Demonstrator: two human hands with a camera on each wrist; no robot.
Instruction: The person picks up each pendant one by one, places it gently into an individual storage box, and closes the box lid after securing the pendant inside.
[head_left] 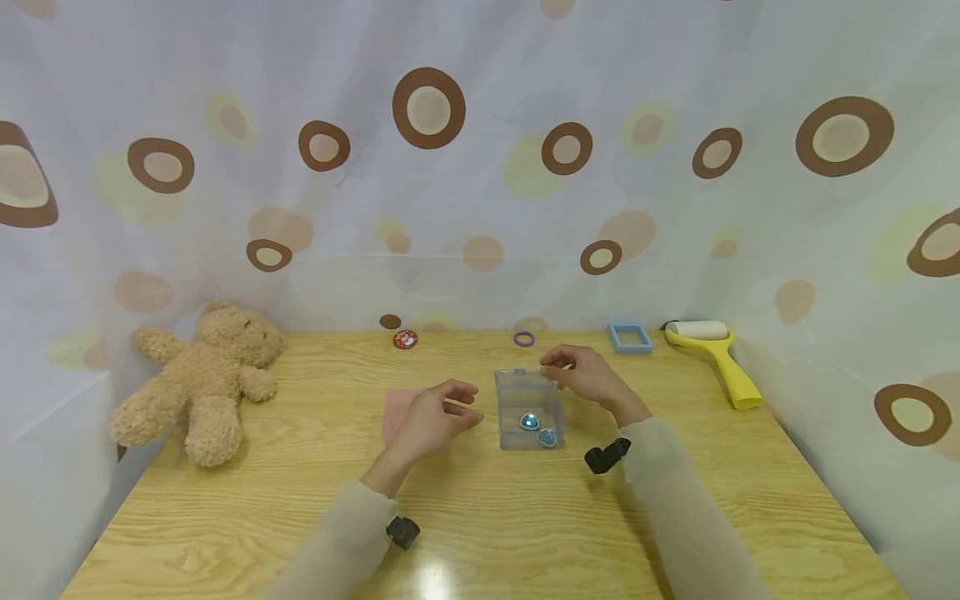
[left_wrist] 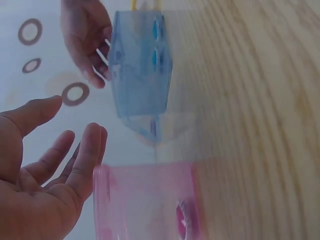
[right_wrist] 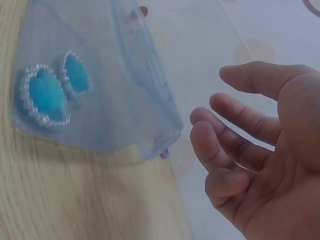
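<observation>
A clear plastic box (head_left: 528, 410) stands on the wooden table (head_left: 480, 517), with two blue gem-like pieces (head_left: 537, 428) on its floor. My right hand (head_left: 558, 367) hovers at the box's far right corner, fingers loosely curled and holding nothing. In the right wrist view the right hand (right_wrist: 220, 115) is just apart from the box (right_wrist: 100, 75) and the blue pieces (right_wrist: 52, 90). My left hand (head_left: 461, 404) hangs open to the left of the box, over a pink box (head_left: 393, 414). In the left wrist view the left hand (left_wrist: 70, 130) is empty beside the pink box (left_wrist: 150, 200).
A teddy bear (head_left: 202, 379) lies at the table's left side. Along the back edge are a red round piece (head_left: 405, 339), a purple ring (head_left: 523, 338), a light blue rectangular frame (head_left: 629, 337) and a yellow lint roller (head_left: 716, 354). A spotted curtain (head_left: 480, 167) surrounds the table.
</observation>
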